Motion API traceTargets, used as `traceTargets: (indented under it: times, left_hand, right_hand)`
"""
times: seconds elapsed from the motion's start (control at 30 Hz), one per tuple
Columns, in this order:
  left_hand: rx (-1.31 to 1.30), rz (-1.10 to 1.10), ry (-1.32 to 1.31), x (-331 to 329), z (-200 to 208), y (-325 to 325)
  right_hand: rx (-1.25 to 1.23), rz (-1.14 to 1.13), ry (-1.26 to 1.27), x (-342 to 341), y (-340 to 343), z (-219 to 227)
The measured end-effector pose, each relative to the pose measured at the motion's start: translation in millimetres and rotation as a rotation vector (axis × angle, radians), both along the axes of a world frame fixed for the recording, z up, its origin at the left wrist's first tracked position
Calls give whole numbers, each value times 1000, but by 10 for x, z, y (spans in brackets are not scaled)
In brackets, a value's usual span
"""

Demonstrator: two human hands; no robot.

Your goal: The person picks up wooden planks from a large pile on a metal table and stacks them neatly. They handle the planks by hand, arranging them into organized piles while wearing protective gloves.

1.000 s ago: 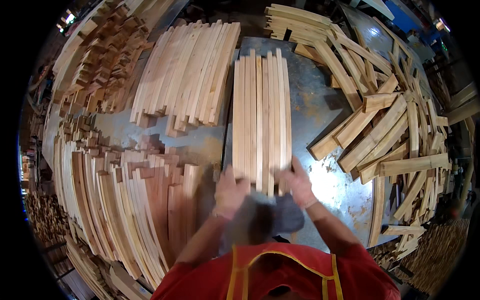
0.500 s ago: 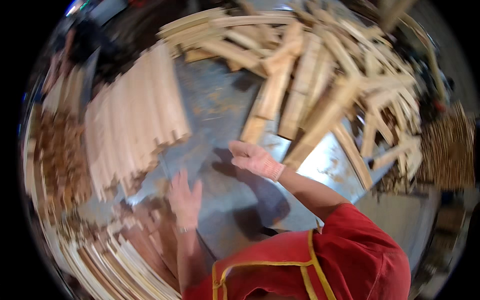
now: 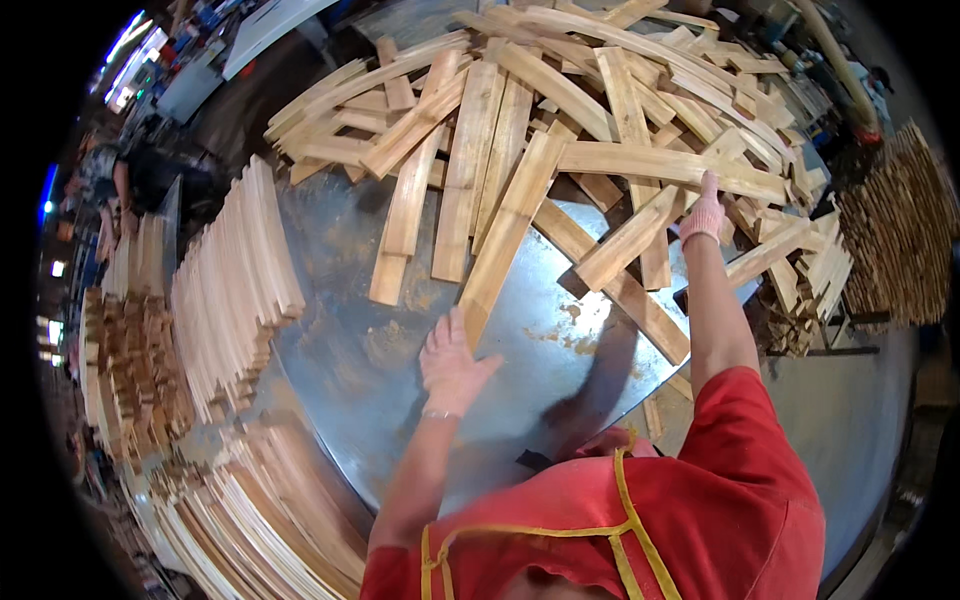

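Observation:
My left hand [image 3: 455, 370], in a pale pink glove, has its fingers spread low over the metal tabletop [image 3: 400, 420]. Its fingertips come up beside the near end of a long, slanting wooden board [image 3: 512, 235]; whether they touch it I cannot tell. Farther out to the right, my right hand [image 3: 703, 213], gloved in pink knit, is at another wooden board [image 3: 640, 160] lying crosswise on the pile. The index finger stretches over this board's face, and the other fingers are partly hidden at its near edge, closed on it.
A loose heap of boards [image 3: 480, 150] covers the table's far side. Neatly laid pale strips [image 3: 235, 285] stand at the left, with more stacked strips [image 3: 270, 500] at the near left. A tall wood stack [image 3: 895, 235] is at far right. Another person [image 3: 110, 180] is at far left.
My right hand has moved out to the right onto a crosswise board. My left hand has shifted right, to the slanting board's end. The view has turned, showing more of the heap.

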State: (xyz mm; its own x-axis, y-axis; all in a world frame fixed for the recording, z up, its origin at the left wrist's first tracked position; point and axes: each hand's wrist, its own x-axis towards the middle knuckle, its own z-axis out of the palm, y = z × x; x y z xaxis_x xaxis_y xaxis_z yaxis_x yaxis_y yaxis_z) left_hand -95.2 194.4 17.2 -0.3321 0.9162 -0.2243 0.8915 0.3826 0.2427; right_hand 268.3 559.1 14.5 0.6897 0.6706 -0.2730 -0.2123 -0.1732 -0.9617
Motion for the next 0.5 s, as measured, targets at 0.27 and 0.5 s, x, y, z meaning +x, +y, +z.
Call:
traceTargets:
  times: [0.27,0.5]
  left_hand:
    - [28,413,-735,158,44,-256]
    - [199,767,-1756,126,14,-2069]
  right_hand:
    - [180,580,505,-225,96,-389]
    - [-137,979,403,-888,-1777,-597]
